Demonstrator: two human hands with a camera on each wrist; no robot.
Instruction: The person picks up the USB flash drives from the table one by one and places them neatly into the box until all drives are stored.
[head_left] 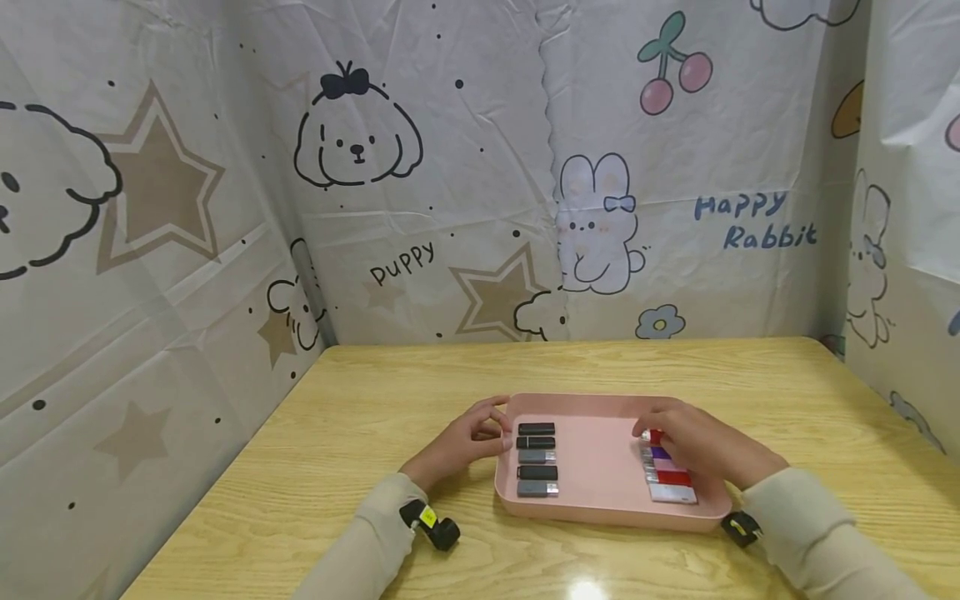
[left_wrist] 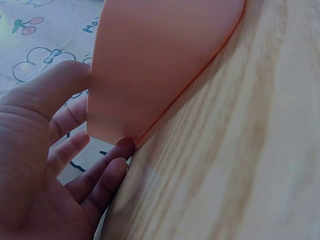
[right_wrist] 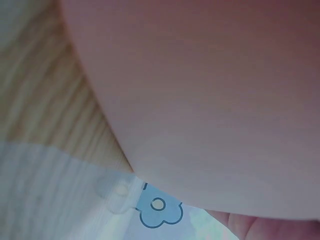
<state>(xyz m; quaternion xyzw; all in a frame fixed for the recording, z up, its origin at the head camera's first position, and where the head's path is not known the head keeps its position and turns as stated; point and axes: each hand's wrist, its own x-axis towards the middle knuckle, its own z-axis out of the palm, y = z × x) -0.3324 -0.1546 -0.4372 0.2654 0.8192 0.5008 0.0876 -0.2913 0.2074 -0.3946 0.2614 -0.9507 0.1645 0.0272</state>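
Note:
A pink tray (head_left: pixel 592 517) holds two columns of USB flash drives. On its left side lie black flash drives (head_left: pixel 537 472) and grey flash drives (head_left: pixel 533 489), several in all. My left hand (head_left: pixel 472 437) touches the tray's left end with thumb and fingertips, the fingers loosely bent; in the left wrist view they meet the rim and lower corner. Over the right column my right hand (head_left: pixel 701 437) pinches a red flash drive (head_left: pixel 656 436) at the top. Below that lie a purple flash drive (head_left: pixel 660 452), a pink one, another red one and a white flash drive (head_left: pixel 672 493).
The tray stands on a wood-grain table (head_left: pixel 375 392). A printed cloth (head_left: pixel 480 167) hangs behind and at both sides. Small black wrist cameras sit at both cuffs, the right one (head_left: pixel 741 528) close by the tray's front right corner.

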